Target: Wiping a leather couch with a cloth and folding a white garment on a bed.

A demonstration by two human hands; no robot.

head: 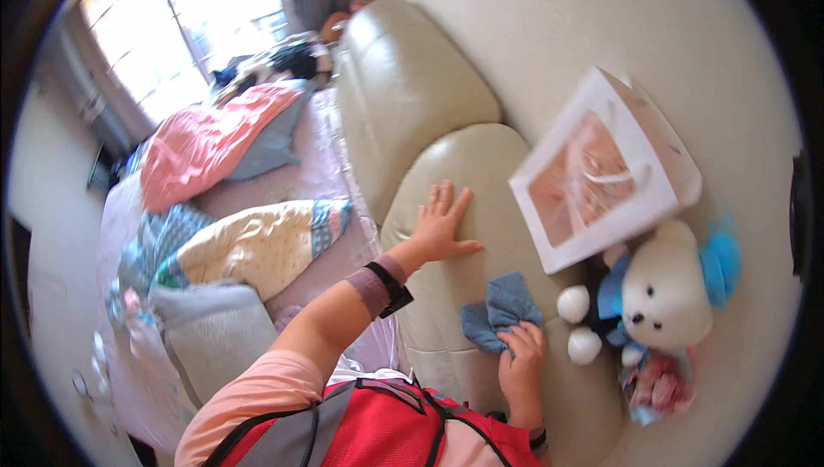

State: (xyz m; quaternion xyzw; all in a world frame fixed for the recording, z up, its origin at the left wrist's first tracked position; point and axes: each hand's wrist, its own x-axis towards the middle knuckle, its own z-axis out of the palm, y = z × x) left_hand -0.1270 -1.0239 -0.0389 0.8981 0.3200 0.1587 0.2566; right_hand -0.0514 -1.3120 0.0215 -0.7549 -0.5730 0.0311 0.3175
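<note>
My left hand lies with fingers spread on the padded beige leather headboard, holding nothing. To the lower right, my right hand grips one edge of a blue-grey cloth. The cloth is partly folded and rests against the leather. Close to my right hand sits a white teddy bear with a bright blue hat. A white gift bag with a clear window and pink contents leans beyond the cloth, near the wall.
A small wrapped bouquet lies beside the bear. On the bed at left are a pink blanket, a cream patterned quilt and a grey-white pillow. Clothes are piled by the window.
</note>
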